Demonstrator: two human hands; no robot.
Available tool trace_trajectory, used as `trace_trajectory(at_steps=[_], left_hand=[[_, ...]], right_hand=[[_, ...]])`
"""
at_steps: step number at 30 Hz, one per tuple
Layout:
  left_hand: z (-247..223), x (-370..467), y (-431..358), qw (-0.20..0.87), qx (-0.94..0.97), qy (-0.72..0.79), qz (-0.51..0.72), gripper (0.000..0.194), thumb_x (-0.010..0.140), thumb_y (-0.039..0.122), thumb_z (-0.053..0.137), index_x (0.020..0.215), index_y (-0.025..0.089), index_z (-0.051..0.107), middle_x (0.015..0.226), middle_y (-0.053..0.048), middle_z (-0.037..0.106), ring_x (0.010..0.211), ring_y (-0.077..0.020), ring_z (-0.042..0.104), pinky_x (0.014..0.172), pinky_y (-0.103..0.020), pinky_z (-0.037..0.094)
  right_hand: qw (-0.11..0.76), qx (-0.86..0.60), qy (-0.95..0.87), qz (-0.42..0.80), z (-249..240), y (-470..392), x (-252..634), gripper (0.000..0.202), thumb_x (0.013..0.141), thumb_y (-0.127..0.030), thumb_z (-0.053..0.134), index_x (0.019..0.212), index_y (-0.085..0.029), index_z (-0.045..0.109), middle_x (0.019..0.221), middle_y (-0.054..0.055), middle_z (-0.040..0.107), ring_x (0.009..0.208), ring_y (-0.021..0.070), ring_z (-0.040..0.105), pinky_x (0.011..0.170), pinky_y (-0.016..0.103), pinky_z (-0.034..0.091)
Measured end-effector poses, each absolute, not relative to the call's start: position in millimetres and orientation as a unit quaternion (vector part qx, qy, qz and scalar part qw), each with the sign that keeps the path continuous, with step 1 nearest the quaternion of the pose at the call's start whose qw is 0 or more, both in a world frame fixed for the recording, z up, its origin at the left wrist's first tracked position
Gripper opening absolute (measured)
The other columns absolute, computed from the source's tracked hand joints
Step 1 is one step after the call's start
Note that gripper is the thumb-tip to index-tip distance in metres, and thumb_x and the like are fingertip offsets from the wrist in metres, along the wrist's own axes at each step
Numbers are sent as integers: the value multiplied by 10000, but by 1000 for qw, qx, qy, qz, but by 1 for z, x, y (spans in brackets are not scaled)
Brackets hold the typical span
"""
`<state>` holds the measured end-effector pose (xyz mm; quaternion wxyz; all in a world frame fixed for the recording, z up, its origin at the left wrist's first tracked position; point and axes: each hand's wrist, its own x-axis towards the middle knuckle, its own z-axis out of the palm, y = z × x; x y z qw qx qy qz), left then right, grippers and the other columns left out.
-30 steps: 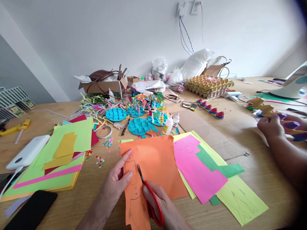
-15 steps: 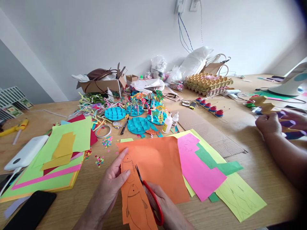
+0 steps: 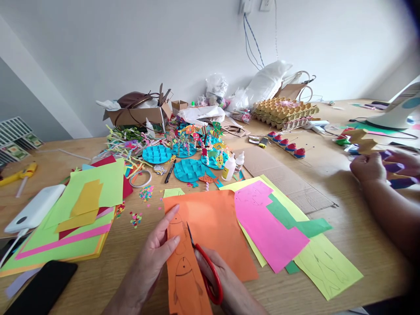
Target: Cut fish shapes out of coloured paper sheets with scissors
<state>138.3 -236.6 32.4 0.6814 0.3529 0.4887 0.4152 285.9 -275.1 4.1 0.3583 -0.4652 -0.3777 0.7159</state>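
Pinched between the thumb and fingers of my left hand (image 3: 157, 249) is the left edge of an orange sheet (image 3: 216, 218). Pencil drawings of fish (image 3: 187, 273) run down its left part. In my right hand (image 3: 226, 280) are red-handled scissors (image 3: 213, 280), their dark blades beside the upper fish drawing. A cut runs up from below, parting the strip with the fish from the wider part of the sheet. The lower part of the strip reaches past the frame's bottom edge. Pink paper (image 3: 269, 227) lies to the right, over green and yellow sheets.
Stacked coloured paper (image 3: 95, 192) and a black phone (image 3: 42, 284) lie on the left. Blue discs (image 3: 190, 170), glue bottles (image 3: 229, 166) and a cardboard sheet (image 3: 282, 175) are farther back. Another person's hands (image 3: 369, 168) hold purple and tan pieces at right.
The wide part of the orange sheet has shifted slightly left, showing more pink paper. The scissors and both my hands have moved only slightly, still holding on.
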Motion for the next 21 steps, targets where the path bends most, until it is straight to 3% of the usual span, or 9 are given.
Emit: trace_trajectory(at_steps=[4, 9, 14, 17, 19, 21], left_hand=[[32, 142, -238, 660, 367, 500, 424, 653, 681, 282, 650, 1295, 228, 436, 1398, -57, 401, 1212, -319, 415, 991, -390, 343], [33, 144, -240, 680, 358, 480, 424, 690, 693, 262, 639, 1331, 228, 377, 1368, -72, 442, 1237, -317, 385, 1013, -420, 311], [33, 142, -240, 684, 362, 475, 419, 668, 701, 238, 628, 1324, 250, 386, 1377, -54, 433, 1247, -300, 375, 1010, -400, 319], [33, 141, -240, 690, 359, 469, 419, 681, 696, 229, 631, 1328, 252, 376, 1395, -45, 407, 1248, -292, 375, 1012, -384, 319], [32, 140, -239, 704, 354, 459, 410, 709, 699, 230, 628, 1345, 270, 339, 1398, -42, 401, 1241, -296, 383, 996, -391, 340], [30, 138, -239, 722, 352, 446, 395, 740, 706, 229, 621, 1365, 286, 288, 1394, -48, 406, 1232, -306, 393, 969, -405, 369]], right_hand=[[355, -467, -365, 723, 6, -275, 285, 480, 782, -559, 503, 1079, -199, 617, 1069, 63, 614, 997, 241, 534, 833, 305, 431], [348, -513, -414, 667, 16, -274, 286, 513, 700, -603, 568, 991, -190, 659, 1045, 71, 618, 1071, 272, 476, 928, 338, 353], [379, -458, -386, 705, 9, -273, 282, 530, 721, -632, 517, 952, -178, 661, 824, 46, 641, 757, 189, 569, 719, 283, 447], [402, -406, -403, 714, 2, -272, 279, 535, 753, -623, 483, 919, -150, 668, 653, 11, 606, 490, 105, 477, 546, 238, 422], [398, -401, -417, 712, -1, -272, 279, 554, 763, -632, 453, 922, -147, 669, 619, 1, 595, 415, 80, 414, 485, 227, 391], [383, -424, -422, 704, 0, -271, 281, 556, 753, -641, 456, 949, -164, 665, 645, 7, 607, 437, 95, 441, 481, 229, 390]])
